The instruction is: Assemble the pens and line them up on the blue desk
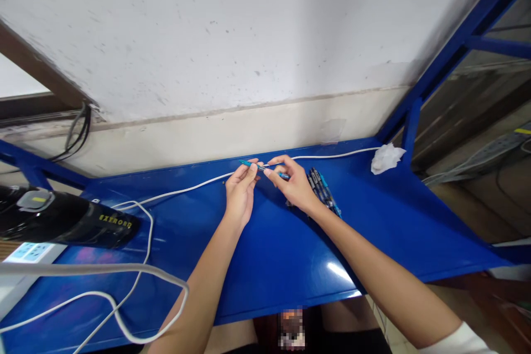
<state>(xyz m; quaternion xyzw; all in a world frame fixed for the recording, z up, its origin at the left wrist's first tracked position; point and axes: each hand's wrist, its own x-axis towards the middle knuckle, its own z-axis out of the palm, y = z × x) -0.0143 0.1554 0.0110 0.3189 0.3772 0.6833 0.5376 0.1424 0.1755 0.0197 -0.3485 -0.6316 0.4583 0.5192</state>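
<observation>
A blue pen (245, 163) is held above the blue desk, near its back edge, pointing up to the left. My left hand (242, 188) is closed on its left part, with thumb and fingers pinching it. At the pen's right part, my right hand (292, 180) is closed around it, the end showing blue between the fingers. Beside and partly behind my right hand, several dark and blue pens (323, 191) lie together on the desk.
White cables (182, 192) run over the blue desk (269, 265). A black bottle (103, 225) and a white power strip (45, 257) are at the left. Crumpled white tissue (386, 159) lies at the back right. A wall rises behind; blue frame bars stand at both sides.
</observation>
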